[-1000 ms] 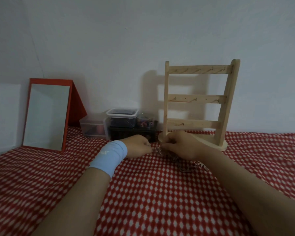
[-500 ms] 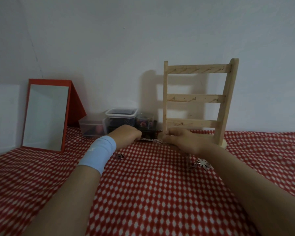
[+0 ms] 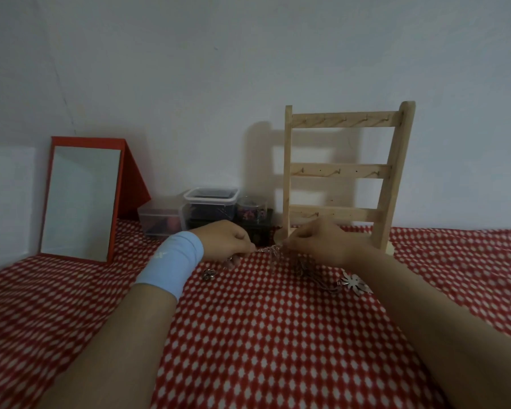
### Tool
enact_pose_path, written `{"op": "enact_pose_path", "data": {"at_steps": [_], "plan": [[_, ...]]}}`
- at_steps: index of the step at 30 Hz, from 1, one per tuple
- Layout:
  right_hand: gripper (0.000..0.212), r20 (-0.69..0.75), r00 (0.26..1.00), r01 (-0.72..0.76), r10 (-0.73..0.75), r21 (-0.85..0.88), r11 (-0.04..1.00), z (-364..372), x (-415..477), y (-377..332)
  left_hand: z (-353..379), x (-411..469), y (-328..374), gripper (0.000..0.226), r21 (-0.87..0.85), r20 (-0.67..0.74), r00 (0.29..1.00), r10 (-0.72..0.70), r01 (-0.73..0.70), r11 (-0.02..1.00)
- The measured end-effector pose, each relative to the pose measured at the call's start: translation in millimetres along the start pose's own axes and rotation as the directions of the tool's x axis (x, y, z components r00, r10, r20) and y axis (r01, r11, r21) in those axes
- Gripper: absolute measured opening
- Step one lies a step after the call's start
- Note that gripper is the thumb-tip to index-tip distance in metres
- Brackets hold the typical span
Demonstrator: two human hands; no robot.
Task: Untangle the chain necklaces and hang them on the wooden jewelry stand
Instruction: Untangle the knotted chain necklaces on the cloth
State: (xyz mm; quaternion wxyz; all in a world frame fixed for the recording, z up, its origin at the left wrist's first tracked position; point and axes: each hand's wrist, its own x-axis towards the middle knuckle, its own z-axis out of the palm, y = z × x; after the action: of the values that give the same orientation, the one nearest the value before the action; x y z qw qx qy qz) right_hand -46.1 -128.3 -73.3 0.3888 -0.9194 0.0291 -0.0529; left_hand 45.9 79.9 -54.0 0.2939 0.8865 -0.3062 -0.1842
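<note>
The left hand (image 3: pixel 227 243), with a pale blue fabric wristband (image 3: pixel 171 262) on its wrist, and the right hand (image 3: pixel 322 243) are close together low over the red cloth with white diamonds (image 3: pixel 263 335) that covers the counter. Both sets of fingers are curled in. The left fingers (image 3: pixel 245 248) pinch one end of the tangled silver chain necklaces (image 3: pixel 269 249) and the right fingers (image 3: pixel 295 242) pinch the other, so a short bunched stretch of chain runs between them (the exact fingertip contact is too small to make out).

More chain trails from under the right hand down to the cloth and ends at a silver snowflake-shaped pendant (image 3: pixel 353 283) that lies flat. A small silver ring-like piece (image 3: pixel 209 273) lies on the cloth below the left hand.

The ladder-shaped wooden jewelry stand (image 3: pixel 341 171) stands upright just behind the right hand with its hooks bare. To its left are clear plastic storage boxes (image 3: pixel 210 202) and a red-framed standing mirror (image 3: pixel 80 199), all against the white wall.
</note>
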Motion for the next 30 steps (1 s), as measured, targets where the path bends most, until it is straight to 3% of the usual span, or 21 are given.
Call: {"op": "enact_pose_path", "data": {"at_steps": [3,6,9,13,17,21,26,30], "plan": [[0.027,-0.08,0.997,0.006,0.014,0.24,0.971,2,-1,1,6,3,0,0.026,-0.128,-0.075,0.997,-0.002,-0.008,0.992],[0.032,-0.051,0.997,-0.024,0.05,0.419,0.908,4,-4,-4,10,6,0,0.025,-0.294,-0.124,0.991,-0.045,0.007,0.956],[0.032,-0.046,0.998,-0.025,0.042,0.324,0.946,7,-1,-6,11,5,7,0.025,-0.415,-0.117,0.992,-0.054,0.001,0.91],[0.032,-0.012,1.0,0.002,0.001,0.211,0.978,2,-2,-10,9,1,19,0.024,-0.439,-0.133,0.991,-0.001,-0.058,0.896],[0.013,0.108,0.991,0.067,-0.083,0.148,0.987,-2,-4,-9,5,0,23,0.028,-0.358,-0.082,0.996,0.03,-0.058,0.932],[0.013,0.084,0.995,0.04,-0.061,0.234,0.972,-7,-5,-4,1,-2,19,0.032,-0.086,-0.01,1.0,0.01,-0.011,0.996],[0.016,0.056,0.998,0.003,-0.016,0.214,0.977,0,0,2,8,2,13,0.028,-0.223,0.049,0.999,0.003,0.008,0.975],[0.012,0.01,0.999,0.049,-0.051,0.138,0.989,9,1,1,19,5,13,0.022,-0.056,0.017,0.997,0.072,-0.071,0.996]]}}
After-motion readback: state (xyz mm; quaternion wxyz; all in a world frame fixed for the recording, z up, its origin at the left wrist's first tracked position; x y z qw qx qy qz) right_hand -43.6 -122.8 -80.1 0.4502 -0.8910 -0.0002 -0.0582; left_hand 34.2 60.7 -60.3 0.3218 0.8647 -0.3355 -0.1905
